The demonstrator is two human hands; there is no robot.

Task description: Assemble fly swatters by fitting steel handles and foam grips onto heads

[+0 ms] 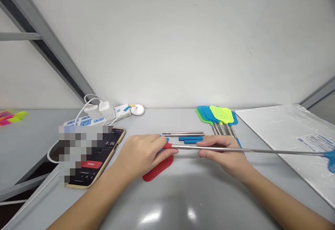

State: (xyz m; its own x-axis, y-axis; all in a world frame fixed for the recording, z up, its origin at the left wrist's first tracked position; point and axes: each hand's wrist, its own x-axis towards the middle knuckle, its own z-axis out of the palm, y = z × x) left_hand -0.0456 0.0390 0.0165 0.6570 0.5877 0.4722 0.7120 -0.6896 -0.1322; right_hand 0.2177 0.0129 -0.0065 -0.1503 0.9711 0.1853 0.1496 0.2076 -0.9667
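A thin silver metal rod (pixel 272 151) with a red end piece (pixel 169 146) is being held crosswise above the glossy grey table (pixel 183 202). The end piece is being gripped by the left hand (pixel 143 151), by which a red perforated paddle (pixel 160 169) is being partly covered. The rod is being pinched by the right hand (pixel 231 159). Its blue plastic head (pixel 332 161) is being cut off by the right edge.
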